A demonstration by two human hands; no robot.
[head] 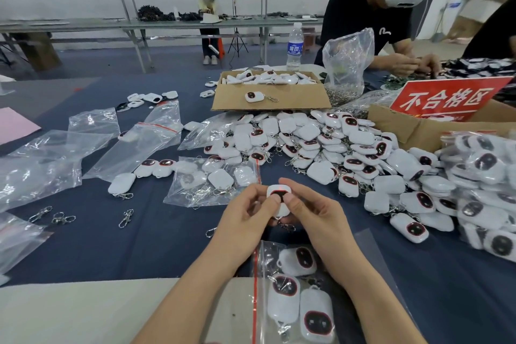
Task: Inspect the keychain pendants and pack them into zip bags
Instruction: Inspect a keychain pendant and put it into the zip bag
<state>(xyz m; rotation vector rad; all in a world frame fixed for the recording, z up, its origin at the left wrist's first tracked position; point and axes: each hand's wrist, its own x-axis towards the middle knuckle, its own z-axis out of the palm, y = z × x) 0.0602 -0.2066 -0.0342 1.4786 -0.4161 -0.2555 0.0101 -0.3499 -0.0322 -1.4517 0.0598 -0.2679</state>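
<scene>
Grip of left hand (245,215) and right hand (315,215) on pendant (281,193), face up, long axis away.

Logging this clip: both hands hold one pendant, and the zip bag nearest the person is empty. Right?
Not empty: in the head view the nearest zip bag holds three pendants. The left hand and right hand do hold one pendant.

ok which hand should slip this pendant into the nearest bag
Probably the left hand: it shares the white plastic pendant with the right hand, but the clear plastic zip bag's red-striped mouth faces the left forearm; the right forearm crosses the bag.
</scene>
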